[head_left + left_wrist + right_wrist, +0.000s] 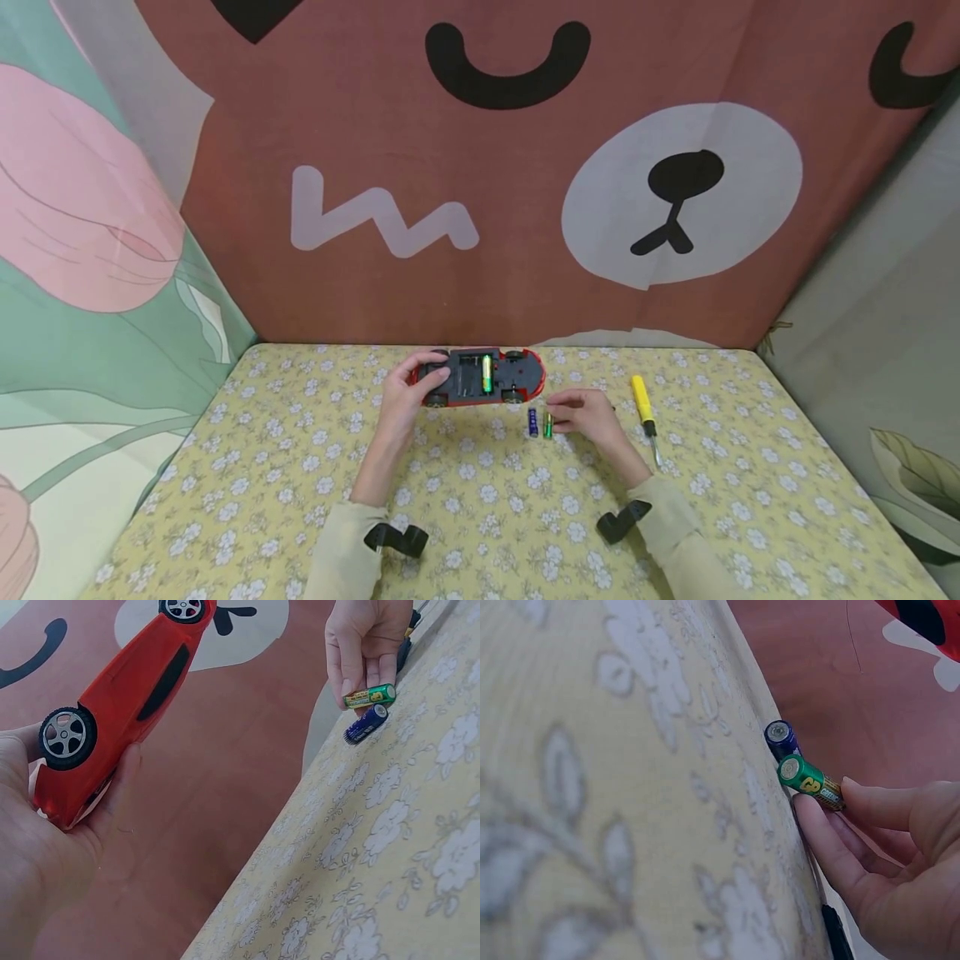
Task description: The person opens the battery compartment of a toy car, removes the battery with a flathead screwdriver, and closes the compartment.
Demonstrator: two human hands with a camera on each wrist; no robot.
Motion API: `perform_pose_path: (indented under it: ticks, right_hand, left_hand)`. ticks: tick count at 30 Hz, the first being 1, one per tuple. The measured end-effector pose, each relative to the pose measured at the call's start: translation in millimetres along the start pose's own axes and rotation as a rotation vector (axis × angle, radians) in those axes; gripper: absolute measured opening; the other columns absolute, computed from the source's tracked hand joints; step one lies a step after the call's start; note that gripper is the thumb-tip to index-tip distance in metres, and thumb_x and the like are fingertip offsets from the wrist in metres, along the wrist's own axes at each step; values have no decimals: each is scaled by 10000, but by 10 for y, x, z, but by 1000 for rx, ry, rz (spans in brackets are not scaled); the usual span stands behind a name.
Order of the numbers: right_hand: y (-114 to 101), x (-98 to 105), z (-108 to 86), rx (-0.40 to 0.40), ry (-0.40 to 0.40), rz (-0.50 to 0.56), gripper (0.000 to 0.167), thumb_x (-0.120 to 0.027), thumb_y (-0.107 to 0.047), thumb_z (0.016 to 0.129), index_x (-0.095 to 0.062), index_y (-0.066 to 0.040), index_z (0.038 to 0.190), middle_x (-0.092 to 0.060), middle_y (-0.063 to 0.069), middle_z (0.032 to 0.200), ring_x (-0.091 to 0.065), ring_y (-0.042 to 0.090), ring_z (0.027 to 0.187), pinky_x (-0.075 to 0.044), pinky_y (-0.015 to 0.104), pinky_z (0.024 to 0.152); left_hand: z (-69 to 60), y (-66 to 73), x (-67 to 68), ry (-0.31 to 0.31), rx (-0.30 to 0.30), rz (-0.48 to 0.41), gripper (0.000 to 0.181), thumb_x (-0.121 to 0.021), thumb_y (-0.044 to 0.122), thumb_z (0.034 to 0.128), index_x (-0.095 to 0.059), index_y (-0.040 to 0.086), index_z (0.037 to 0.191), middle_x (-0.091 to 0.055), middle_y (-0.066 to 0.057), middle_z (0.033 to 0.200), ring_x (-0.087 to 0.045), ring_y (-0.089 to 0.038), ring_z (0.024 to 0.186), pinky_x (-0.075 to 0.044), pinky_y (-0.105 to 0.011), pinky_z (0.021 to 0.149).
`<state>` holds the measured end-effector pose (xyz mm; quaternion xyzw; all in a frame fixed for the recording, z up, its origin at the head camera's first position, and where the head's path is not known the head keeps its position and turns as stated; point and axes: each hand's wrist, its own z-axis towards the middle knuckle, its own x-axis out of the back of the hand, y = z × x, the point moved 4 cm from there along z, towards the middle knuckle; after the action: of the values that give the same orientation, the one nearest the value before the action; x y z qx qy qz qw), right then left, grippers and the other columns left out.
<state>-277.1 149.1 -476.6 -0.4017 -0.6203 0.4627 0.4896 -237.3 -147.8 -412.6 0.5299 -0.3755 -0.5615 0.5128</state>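
The left hand [402,392] grips the toy car [131,697] by one end; the right hand [590,413] pinches a green battery [810,778]. A blue battery [533,422] sits just beside it.

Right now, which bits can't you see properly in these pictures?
The roof of the red car: head view; its underside is turned towards us.
One end of the red car: left wrist view; cut off by the top edge.
Some fingers of the left hand: head view; hidden behind the red car.
Part of the blue battery: right wrist view; hidden behind the green battery.
Writing on the blue battery: head view; too small to read.
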Motion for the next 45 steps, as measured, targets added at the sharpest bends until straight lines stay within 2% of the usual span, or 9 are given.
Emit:
perform_pose_path:
  ticks: [6, 13, 21, 29, 35, 45]
  right_hand:
    - [8, -15, 16, 5, 1, -21, 221, -676, 4, 983, -709, 131, 1160, -732, 212, 1036, -741, 229, 760, -626, 350, 703]
    - [7, -28, 40, 13, 19, -96, 180, -688, -6, 977, -746, 84, 1122, -743, 152, 1006, -737, 227, 759, -624, 349, 698]
    - [-11, -51, 38, 51, 13, -136, 171, -698, -6, 970, -749, 91, 1103, -741, 184, 1002, -744, 262, 769, -626, 365, 712]
    - [-39, -57, 46, 51, 42, -173, 120, -716, 0, 953, -769, 63, 1040, -748, 140, 940, -736, 226, 729, -622, 341, 684]
    - [-51, -66, 52, 53, 19, -198, 108, -724, 8, 944, -770, 58, 1028, -743, 129, 911, -719, 214, 736, -619, 344, 675]
    - [-67, -107, 85, 73, -45, -299, 88, -709, -15, 961, -774, 15, 1013, -733, 76, 906, -692, 204, 723, -601, 363, 678]
  left_hand:
    - [-3, -7, 6, -5, 2, -5, 255, -740, 54, 935, -710, -67, 1158, -614, -82, 1303, -588, -255, 1107, -589, -286, 795]
    - [11, -25, 16, -2, 6, -9, 257, -743, 49, 932, -707, -68, 1158, -605, -79, 1323, -582, -258, 1125, -586, -285, 803]
    - [3, -30, 16, -3, 16, 10, 263, -745, 65, 935, -709, -62, 1162, -604, -86, 1342, -579, -264, 1139, -588, -298, 817]
    - [0, -26, -3, 2, 28, 8, 258, -747, 75, 934, -715, -51, 1157, -603, -84, 1353, -571, -265, 1142, -584, -297, 823]
    - [-2, -22, 2, 7, 30, 5, 254, -747, 73, 933, -718, -49, 1154, -591, -104, 1388, -562, -261, 1168, -579, -291, 831]
    - [2, -10, 12, 7, 27, 10, 267, -751, 73, 932, -714, -63, 1159, -589, -118, 1404, -546, -264, 1215, -572, -274, 843]
